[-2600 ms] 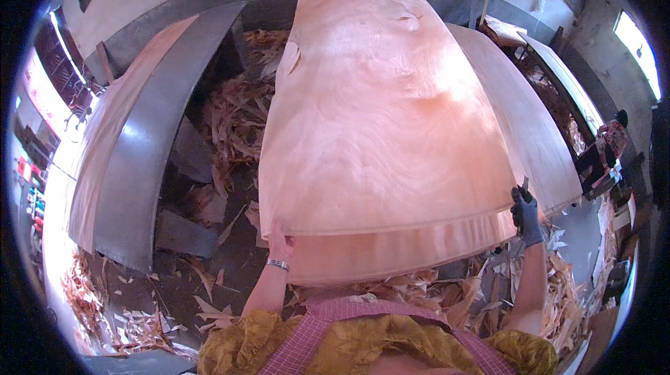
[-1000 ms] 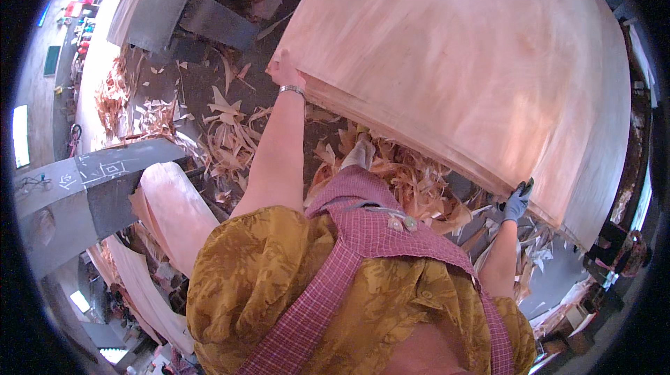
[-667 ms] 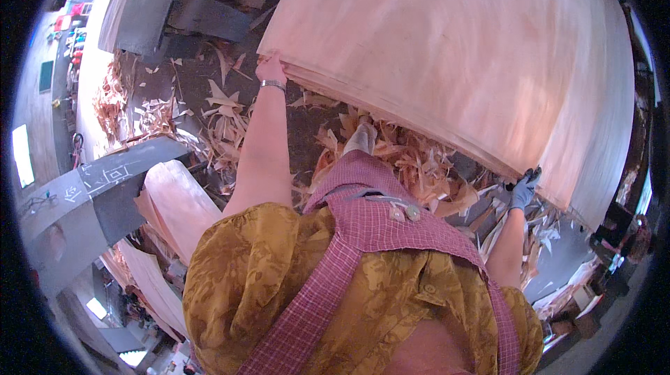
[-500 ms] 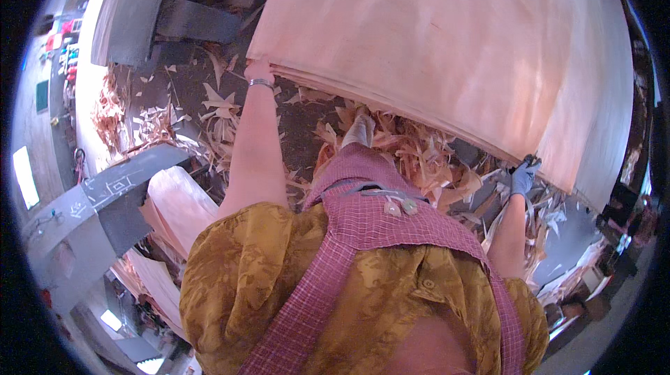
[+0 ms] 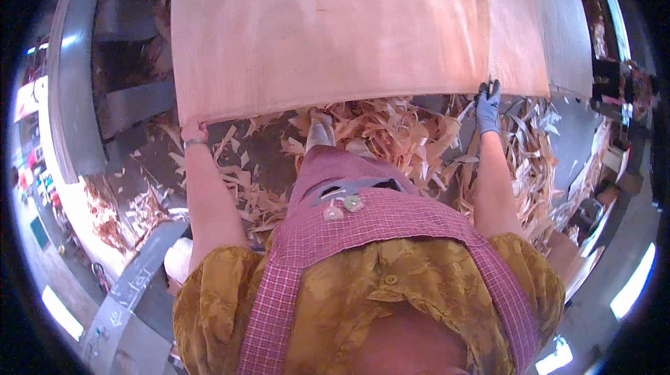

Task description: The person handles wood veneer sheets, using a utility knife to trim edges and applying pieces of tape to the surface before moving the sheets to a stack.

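Observation:
A wide stack of thin, pale pinkish wood veneer sheets point(image 5: 335, 26) spreads out in front of me, its near edge running across the view. My left hand point(image 5: 194, 132), bare with a bracelet at the wrist, is closed on the near left corner of the veneer. Farther right, my right hand point(image 5: 487, 109) wears a grey-blue glove with dark fingertips and grips the same near edge, close to a seam in the sheets. Both arms are stretched forward. The undersides of the sheets, and the fingers beneath them, are hidden.
Curled veneer scraps point(image 5: 412, 141) litter the dark floor under the near edge and around my legs. A long grey metal beam point(image 5: 73, 82) stands at the left, with a marked grey metal frame point(image 5: 136, 288) at the lower left. Dark machinery point(image 5: 621, 89) lies at the right.
My view has turned, so the veneer now appears farther left with its near edge nearly level. Both hands keep hold of that edge.

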The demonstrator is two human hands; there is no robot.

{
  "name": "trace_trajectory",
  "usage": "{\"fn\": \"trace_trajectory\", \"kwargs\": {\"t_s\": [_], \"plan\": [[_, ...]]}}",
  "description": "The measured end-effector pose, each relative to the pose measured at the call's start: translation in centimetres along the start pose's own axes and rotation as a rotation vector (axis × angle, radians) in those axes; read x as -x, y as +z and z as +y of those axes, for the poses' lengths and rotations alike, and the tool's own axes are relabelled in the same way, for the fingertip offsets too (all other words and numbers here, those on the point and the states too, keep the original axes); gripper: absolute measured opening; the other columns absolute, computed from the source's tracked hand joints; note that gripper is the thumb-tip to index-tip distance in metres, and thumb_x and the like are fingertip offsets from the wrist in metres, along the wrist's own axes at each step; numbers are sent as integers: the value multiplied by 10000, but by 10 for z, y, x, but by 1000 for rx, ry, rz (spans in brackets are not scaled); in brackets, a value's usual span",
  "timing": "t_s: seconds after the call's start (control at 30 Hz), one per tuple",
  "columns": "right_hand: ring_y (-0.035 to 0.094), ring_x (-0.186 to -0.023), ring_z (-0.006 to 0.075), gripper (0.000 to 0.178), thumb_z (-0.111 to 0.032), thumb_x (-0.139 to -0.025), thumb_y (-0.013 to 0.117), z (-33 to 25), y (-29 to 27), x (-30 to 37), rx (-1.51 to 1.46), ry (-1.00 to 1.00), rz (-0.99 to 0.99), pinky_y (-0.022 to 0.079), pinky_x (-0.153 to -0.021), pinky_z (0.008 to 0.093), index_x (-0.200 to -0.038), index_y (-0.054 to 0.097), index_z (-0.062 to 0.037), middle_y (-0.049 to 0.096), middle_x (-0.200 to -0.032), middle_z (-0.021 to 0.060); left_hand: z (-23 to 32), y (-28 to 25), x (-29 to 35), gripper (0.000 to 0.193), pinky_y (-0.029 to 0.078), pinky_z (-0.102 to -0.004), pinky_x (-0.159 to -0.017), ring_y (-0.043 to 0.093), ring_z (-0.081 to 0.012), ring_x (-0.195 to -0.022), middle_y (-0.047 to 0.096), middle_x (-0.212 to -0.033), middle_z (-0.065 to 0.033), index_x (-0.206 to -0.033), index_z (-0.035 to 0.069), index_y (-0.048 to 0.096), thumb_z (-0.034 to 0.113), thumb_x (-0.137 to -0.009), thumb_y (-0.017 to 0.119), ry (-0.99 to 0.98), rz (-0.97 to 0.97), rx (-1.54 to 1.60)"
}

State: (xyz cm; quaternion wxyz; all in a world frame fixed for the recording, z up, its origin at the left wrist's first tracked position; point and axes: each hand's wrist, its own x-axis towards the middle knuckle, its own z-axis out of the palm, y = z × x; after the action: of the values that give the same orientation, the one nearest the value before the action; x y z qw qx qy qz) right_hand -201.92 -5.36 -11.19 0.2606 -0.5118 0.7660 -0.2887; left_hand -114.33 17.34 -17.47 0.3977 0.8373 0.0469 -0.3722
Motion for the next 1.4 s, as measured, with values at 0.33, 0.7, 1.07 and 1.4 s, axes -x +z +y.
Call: {"fn": "trace_trajectory", "kwargs": {"t_s": [0.33,0.7,1.07,1.4], "plan": [[384,-1374,372,695,-271,-995,504,-31,-7,19,114,-138,9,334,-1105,419,-1539,140,-40,320,-1518,264,-20,-26,48,502,477,-466,-942,581,-331,-1121,597,-1226,-193,-1283,14,552,360,-921,584,378,386,-443],[649,-894,396,436,-404,-880,658,-3,-49,15,385,13,323,518,-789,439,-1070,648,-13,678,-1002,223,86,270,363,729,193,-608,-1118,370,-411,-1346,362,-1489,-194,-1455,215,416,563,-836,580,1502,-229,-1323],[668,-894,375,332,-312,-859,671,138,-168,92,535,105,405,532,-766,429,-1041,654,-35,702,-974,184,105,295,398,799,189,-583,-1139,343,-445,-1361,321,-1519,-228,-1506,202,337,660,-866,473,1284,-408,-1651],[663,-807,384,298,-319,-887,657,183,-281,154,543,111,527,516,-704,443,-988,648,-39,686,-925,194,100,306,381,815,357,-541,-1055,449,-380,-1314,426,-1438,-225,-1490,180,359,685,-862,475,1277,-453,-1841]]}}
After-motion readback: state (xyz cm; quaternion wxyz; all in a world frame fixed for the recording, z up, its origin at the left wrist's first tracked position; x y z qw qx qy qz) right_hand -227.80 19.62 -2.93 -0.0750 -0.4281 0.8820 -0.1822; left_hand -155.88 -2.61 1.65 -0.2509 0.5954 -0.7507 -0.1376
